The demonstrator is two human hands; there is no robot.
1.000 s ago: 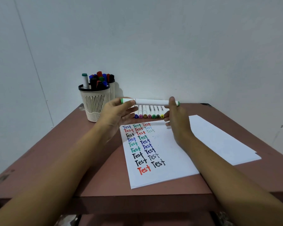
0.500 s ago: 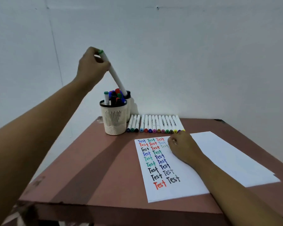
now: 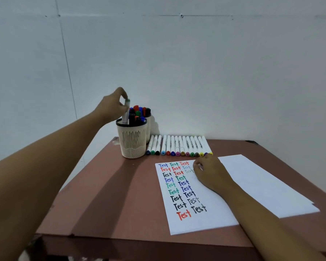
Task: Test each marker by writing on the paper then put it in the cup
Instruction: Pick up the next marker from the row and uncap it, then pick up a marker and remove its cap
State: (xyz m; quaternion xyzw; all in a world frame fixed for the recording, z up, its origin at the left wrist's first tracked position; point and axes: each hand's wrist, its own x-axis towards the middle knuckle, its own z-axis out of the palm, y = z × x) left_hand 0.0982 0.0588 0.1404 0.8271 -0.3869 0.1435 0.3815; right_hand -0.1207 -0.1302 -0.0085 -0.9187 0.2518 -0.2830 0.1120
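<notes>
Green-capped white marker, pinched near its top by the left hand, stands in the cream slotted plastic cup for stowing, while the empty, loosely curled right hand rests on the white paper, apparently steadying it.

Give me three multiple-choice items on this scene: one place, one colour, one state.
1. The row of loose markers lies:
A) beside the cup, beyond the paper
B) on the paper
C) inside the cup

2. The lowest left "Test" is:
A) black
B) blue
C) red

3. The left hand:
A) lies flat on the paper
B) pinches the green-capped marker
C) hangs empty

Answers:
1 A, the row starts right beside the cup.
2 C, it is written in red.
3 B, fingers pinch the marker's top, its lower end in the cup.
</notes>
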